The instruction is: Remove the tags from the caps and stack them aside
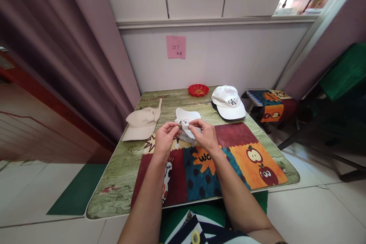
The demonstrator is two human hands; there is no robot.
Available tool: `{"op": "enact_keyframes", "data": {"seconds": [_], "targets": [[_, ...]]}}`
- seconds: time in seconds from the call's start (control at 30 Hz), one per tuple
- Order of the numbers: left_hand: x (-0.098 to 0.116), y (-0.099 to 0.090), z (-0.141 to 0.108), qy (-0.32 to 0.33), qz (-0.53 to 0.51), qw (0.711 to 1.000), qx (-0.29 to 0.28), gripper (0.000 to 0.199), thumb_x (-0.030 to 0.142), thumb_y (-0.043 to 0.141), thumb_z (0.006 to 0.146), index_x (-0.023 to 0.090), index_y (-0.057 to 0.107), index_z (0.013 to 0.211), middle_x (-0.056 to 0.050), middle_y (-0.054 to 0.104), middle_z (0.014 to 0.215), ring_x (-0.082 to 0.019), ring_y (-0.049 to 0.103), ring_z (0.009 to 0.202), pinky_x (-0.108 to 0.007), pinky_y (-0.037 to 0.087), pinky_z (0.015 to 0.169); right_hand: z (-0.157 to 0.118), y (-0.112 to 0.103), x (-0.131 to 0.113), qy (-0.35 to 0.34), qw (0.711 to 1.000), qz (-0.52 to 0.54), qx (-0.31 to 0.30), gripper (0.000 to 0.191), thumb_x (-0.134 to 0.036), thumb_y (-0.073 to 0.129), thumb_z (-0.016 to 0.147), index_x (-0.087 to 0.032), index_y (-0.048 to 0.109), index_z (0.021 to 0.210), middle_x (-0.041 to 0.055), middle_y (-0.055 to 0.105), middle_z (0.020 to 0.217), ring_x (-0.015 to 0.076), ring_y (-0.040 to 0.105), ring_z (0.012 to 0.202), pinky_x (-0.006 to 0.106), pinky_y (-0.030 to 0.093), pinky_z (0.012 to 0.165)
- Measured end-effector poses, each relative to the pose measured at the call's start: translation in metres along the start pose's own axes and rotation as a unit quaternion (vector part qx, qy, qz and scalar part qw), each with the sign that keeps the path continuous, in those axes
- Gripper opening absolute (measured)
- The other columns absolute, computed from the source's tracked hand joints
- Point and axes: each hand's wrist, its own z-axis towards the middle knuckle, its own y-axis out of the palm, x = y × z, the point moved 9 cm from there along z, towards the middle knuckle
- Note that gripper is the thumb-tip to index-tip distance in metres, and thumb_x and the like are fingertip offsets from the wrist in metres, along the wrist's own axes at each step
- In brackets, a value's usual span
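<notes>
A white cap (187,114) is held over the middle of the table, its brim pointing away from me. Between my hands runs the cap's back strap (185,126), with a small brownish piece near the left fingertips that is too small to make out. My left hand (166,136) pinches the strap at its left end. Thumb and finger of my right hand (206,135) close on the strap's other side. To the left lies a beige cap (142,120) with its strap sticking up. A white cap with black letters (228,101) rests on a dark cap at the right.
A colourful patterned mat (200,175) covers the near part of the wooden-look table (114,183). At the back stands a red scalloped dish (198,90). A pink note (176,47) is stuck on the wall. Right of the table is a stool (273,103) with patterned cloth.
</notes>
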Motion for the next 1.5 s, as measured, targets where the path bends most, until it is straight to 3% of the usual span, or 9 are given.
{"op": "enact_keyframes", "data": {"seconds": [0.2, 0.47, 0.73, 1.0, 1.17, 1.5], "targets": [[-0.001, 0.001, 0.0, -0.011, 0.007, 1.0, -0.017, 0.036, 0.034, 0.085, 0.059, 0.015, 0.067, 0.082, -0.001, 0.071, 0.072, -0.013, 0.066, 0.061, -0.026, 0.053, 0.067, 0.003, -0.003, 0.0, -0.024, 0.999, -0.028, -0.002, 0.017, -0.033, 0.06, 0.086, -0.024, 0.073, 0.081, -0.0003, 0.075, 0.081, 0.0181, 0.067, 0.076, 0.027, 0.046, 0.07], [-0.009, 0.013, -0.001, -0.03, 0.024, 0.998, -0.051, 0.037, 0.037, 0.085, 0.059, 0.014, 0.067, 0.082, -0.001, 0.069, 0.069, -0.013, 0.066, 0.062, -0.025, 0.052, 0.067, 0.001, 0.007, -0.009, -0.035, 0.999, -0.014, -0.025, 0.016, -0.032, 0.06, 0.087, -0.025, 0.074, 0.083, -0.0001, 0.077, 0.087, 0.0182, 0.069, 0.082, 0.026, 0.047, 0.076], [-0.005, -0.008, 0.004, -0.031, 0.016, 0.999, -0.01, 0.039, 0.038, 0.088, 0.056, 0.014, 0.068, 0.08, -0.001, 0.068, 0.071, -0.013, 0.066, 0.063, -0.026, 0.052, 0.068, 0.009, -0.02, 0.013, 0.004, 1.0, -0.015, 0.009, 0.035, -0.041, 0.045, 0.096, -0.024, 0.076, 0.094, 0.0025, 0.076, 0.087, 0.0198, 0.069, 0.083, 0.028, 0.048, 0.075], [-0.006, -0.014, 0.008, -0.038, 0.021, 0.999, -0.018, 0.041, 0.039, 0.089, 0.055, 0.013, 0.069, 0.079, -0.001, 0.069, 0.072, -0.013, 0.066, 0.063, -0.025, 0.053, 0.067, 0.007, -0.005, 0.023, 0.004, 0.998, 0.003, -0.064, 0.018, -0.038, 0.066, 0.082, -0.023, 0.076, 0.086, 0.0015, 0.077, 0.091, 0.0195, 0.068, 0.087, 0.028, 0.048, 0.079], [-0.009, -0.013, 0.008, -0.037, 0.025, 0.999, -0.03, 0.038, 0.039, 0.088, 0.058, 0.014, 0.07, 0.08, -0.002, 0.069, 0.072, -0.012, 0.066, 0.063, -0.024, 0.053, 0.066, 0.007, 0.001, 0.023, 0.009, 0.998, 0.006, -0.069, 0.016, -0.035, 0.065, 0.081, -0.022, 0.074, 0.08, 0.0005, 0.076, 0.084, 0.0176, 0.066, 0.078, 0.026, 0.046, 0.07], [-0.011, -0.004, 0.004, -0.04, 0.031, 0.997, -0.05, 0.038, 0.04, 0.087, 0.06, 0.015, 0.07, 0.082, -0.003, 0.071, 0.073, -0.014, 0.067, 0.064, -0.026, 0.054, 0.067, 0.005, 0.0, 0.022, 0.025, 0.998, -0.017, -0.063, 0.014, -0.033, 0.063, 0.08, -0.023, 0.072, 0.077, -0.0006, 0.074, 0.08, 0.0172, 0.065, 0.073, 0.026, 0.045, 0.067]]}}
